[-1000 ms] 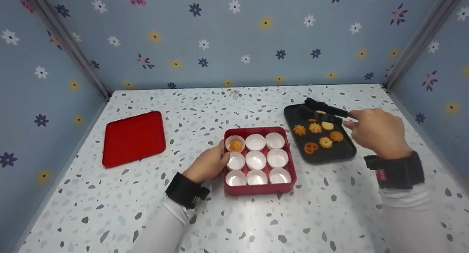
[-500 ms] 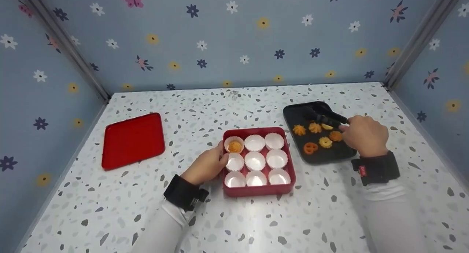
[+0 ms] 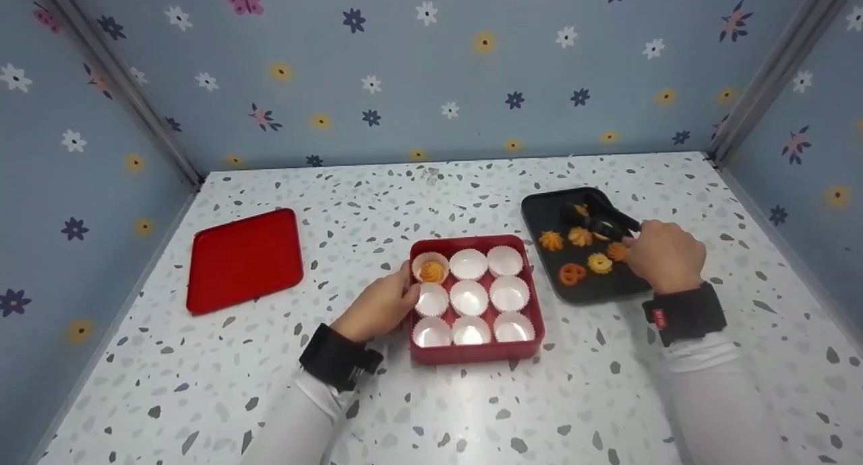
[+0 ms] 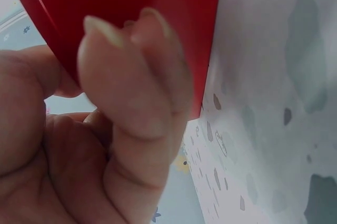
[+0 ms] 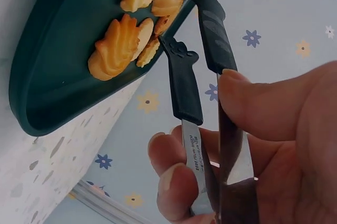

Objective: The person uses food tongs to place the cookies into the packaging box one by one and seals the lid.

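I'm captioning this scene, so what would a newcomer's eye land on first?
Probably the red box mid-table, its nine white paper cups in three rows, only the far-left one holding a cookie, with the left hand gripping the box's left side. Next, likely the dark tray of cookies on the right, where the right hand holds black-tipped tongs. Off to the left lies a flat red tray or lid.

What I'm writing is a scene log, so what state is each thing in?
Left hand, gripping the red box.
Right hand, holding the tongs.
Red box, open.
Paper cups, only the far left corner one holds a cookie.
Tongs, ends apart, over the dark tray.
Dark tray, flat, bearing cookies.
Red lid or tray, lying flat.
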`<state>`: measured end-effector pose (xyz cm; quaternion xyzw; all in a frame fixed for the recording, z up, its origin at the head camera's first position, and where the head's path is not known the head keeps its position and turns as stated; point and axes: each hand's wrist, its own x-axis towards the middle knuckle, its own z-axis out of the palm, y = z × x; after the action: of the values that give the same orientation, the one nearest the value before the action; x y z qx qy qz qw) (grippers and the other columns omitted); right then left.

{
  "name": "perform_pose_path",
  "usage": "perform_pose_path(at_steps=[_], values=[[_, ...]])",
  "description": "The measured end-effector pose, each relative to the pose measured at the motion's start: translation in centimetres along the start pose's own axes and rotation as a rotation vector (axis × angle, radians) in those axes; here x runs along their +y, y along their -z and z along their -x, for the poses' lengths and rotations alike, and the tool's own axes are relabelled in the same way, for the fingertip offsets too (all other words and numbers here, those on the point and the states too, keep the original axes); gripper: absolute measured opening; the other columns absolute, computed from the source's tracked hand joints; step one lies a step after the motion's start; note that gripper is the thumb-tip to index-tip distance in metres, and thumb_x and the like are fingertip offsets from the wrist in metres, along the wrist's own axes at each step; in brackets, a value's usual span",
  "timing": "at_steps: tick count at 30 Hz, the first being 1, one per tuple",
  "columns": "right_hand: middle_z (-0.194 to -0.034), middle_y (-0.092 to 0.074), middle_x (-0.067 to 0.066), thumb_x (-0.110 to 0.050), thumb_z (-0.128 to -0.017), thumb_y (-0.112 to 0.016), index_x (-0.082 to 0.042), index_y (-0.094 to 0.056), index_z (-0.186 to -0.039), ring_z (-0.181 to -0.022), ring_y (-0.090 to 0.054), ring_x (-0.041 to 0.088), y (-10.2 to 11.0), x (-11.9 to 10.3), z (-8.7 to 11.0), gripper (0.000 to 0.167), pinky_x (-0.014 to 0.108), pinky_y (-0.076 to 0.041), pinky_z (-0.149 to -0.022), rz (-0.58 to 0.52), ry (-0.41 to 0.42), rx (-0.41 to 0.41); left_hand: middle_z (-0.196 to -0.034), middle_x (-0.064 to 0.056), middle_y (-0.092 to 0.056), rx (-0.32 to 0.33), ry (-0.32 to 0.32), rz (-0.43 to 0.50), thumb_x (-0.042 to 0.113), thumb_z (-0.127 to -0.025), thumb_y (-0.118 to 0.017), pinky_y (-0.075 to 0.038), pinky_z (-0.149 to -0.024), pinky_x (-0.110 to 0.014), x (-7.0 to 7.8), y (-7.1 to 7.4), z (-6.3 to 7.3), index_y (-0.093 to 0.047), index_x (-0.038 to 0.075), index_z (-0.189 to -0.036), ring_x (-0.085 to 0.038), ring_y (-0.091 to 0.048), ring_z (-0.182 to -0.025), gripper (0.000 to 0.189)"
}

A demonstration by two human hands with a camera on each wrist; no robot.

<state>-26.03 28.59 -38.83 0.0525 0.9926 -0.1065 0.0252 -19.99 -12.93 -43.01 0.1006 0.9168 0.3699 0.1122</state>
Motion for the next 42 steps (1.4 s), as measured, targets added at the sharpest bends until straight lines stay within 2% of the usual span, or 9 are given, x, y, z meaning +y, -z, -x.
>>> perform_pose_path(at_steps=[5,9,14,19,24,30,35,42], values=[[-0.104,-0.060,0.037,-0.032,-0.098,-0.058,0.015,-0.059,-0.111,-0.089,-0.061,0.052,-0.5,0.2,-0.2,0.049,0.062,-0.048,-0.067,-0.014,0.011,0.019,-0.068,-0.006,-0.054,-0.003,0.010,0.010,0.022,-0.104,-0.048,-0.046,-0.047,-0.033,-0.1,0.0,0.1,-0.031,0.006,-0.154,-0.018,-0.052,-0.050,0.055],[-0.101,-0.061,0.037,-0.030,-0.098,-0.058,0.015,-0.060,-0.109,-0.086,-0.061,0.052,-1.0,0.3,-0.2,0.046,0.062,-0.049,-0.066,-0.017,0.080,0.047,-0.065,-0.004,-0.051,-0.004,0.011,0.015,0.022,-0.104,-0.047,-0.044,-0.045,-0.031,0.0,0.0,0.3,-0.036,0.006,-0.150,-0.017,-0.051,-0.048,0.050],[-0.099,-0.062,0.035,-0.030,-0.099,-0.058,0.015,-0.061,-0.106,-0.085,-0.061,0.051,-1.3,0.2,-0.2,0.046,0.061,-0.047,-0.070,-0.029,0.140,0.033,-0.063,-0.003,-0.050,-0.011,0.023,0.028,0.022,-0.104,-0.047,-0.043,-0.044,-0.031,-0.1,0.0,0.3,-0.033,0.006,-0.152,-0.017,-0.050,-0.047,0.053],[-0.101,-0.062,0.035,-0.030,-0.099,-0.059,0.013,-0.060,-0.110,-0.086,-0.061,0.050,-1.1,0.3,0.0,0.044,0.059,-0.048,-0.064,-0.030,0.107,0.017,-0.063,-0.004,-0.051,-0.024,0.037,0.042,0.024,-0.104,-0.047,-0.043,-0.044,-0.030,-0.2,-0.1,0.4,-0.029,0.008,-0.155,-0.017,-0.050,-0.048,0.056],[-0.103,-0.063,0.034,-0.026,-0.098,-0.061,0.011,-0.063,-0.115,-0.089,-0.061,0.049,-1.4,0.1,-0.1,0.041,0.058,-0.047,-0.069,-0.045,0.126,0.029,-0.063,-0.003,-0.049,-0.020,0.053,0.040,0.025,-0.104,-0.047,-0.043,-0.044,-0.031,-0.4,0.0,0.5,-0.024,0.009,-0.157,-0.017,-0.050,-0.048,0.060],[-0.095,-0.066,0.029,-0.025,-0.097,-0.064,0.006,-0.068,-0.108,-0.081,-0.063,0.045,-1.4,0.0,-0.3,0.033,0.054,-0.047,-0.061,-0.029,0.129,0.087,-0.064,-0.003,-0.049,-0.008,0.020,0.029,0.023,-0.104,-0.047,-0.044,-0.046,-0.032,-0.2,0.1,0.4,-0.030,0.008,-0.155,-0.017,-0.050,-0.049,0.055],[-0.099,-0.066,0.030,-0.025,-0.097,-0.063,0.004,-0.068,-0.111,-0.084,-0.063,0.048,-1.2,0.1,-0.2,0.033,0.057,-0.047,-0.062,-0.016,0.125,0.112,-0.063,-0.003,-0.049,-0.017,0.029,0.034,0.024,-0.104,-0.047,-0.044,-0.044,-0.031,-0.1,0.1,0.2,-0.030,0.010,-0.155,-0.017,-0.049,-0.048,0.055],[-0.092,-0.066,0.030,-0.025,-0.095,-0.066,0.003,-0.071,-0.107,-0.076,-0.063,0.048,-1.0,0.5,-0.1,0.030,0.056,-0.045,-0.055,0.001,0.157,0.148,-0.059,-0.002,-0.047,-0.015,0.013,0.022,0.022,-0.104,-0.047,-0.041,-0.041,-0.030,0.0,0.0,0.1,-0.036,0.009,-0.151,-0.017,-0.048,-0.044,0.050]])
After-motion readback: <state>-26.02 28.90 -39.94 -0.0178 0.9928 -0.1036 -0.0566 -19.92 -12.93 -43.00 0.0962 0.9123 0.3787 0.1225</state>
